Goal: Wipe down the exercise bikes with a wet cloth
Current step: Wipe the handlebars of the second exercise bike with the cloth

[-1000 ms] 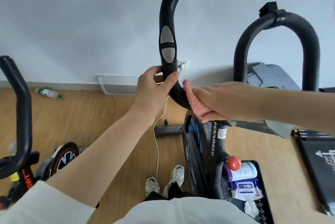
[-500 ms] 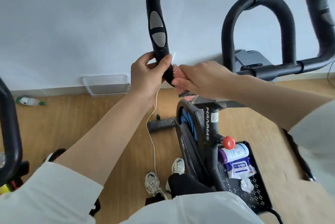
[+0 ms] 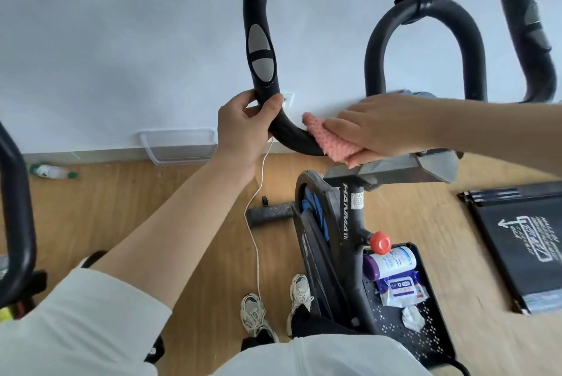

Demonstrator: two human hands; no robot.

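— What sits in the black perforated tray [image 3: 425, 342] at the foot of the bike?
— A canister of wipes [image 3: 390, 260] with a purple cap lies on its side at the far end, a flat packet of wipes [image 3: 403, 287] just beside it, and a crumpled white tissue [image 3: 412, 318] nearer the viewer. A clear empty plastic box [image 3: 179, 147] stands against the wall on the floor.
— And the hands?
— The left hand [image 3: 243, 135] has its fingers curled round the black handlebar [image 3: 264, 25] just below the grey sensor pads, thumb on the near side. The right hand [image 3: 380, 126] lies with fingers pressed together and flat over the pink cloth [image 3: 328, 141], pinning it on the lower bend of the same bar, near the left hand but apart from it.
— Room to move?
— Open wooden floor [image 3: 152, 208] lies to the left of the bike frame [image 3: 346, 223]. The right is tighter: a black loop bar [image 3: 468, 41] rises close behind the right forearm, another bar [image 3: 523, 10] runs along the right edge, and a folded black mat [image 3: 523, 238] lies on the floor.
— Anything else about?
— A white cable [image 3: 255, 223] hangs from under the left hand down to the shoes [image 3: 252, 314], a bottle [image 3: 51, 171] lies by the skirting, and a second bike's bar [image 3: 15, 208] fills the left edge.
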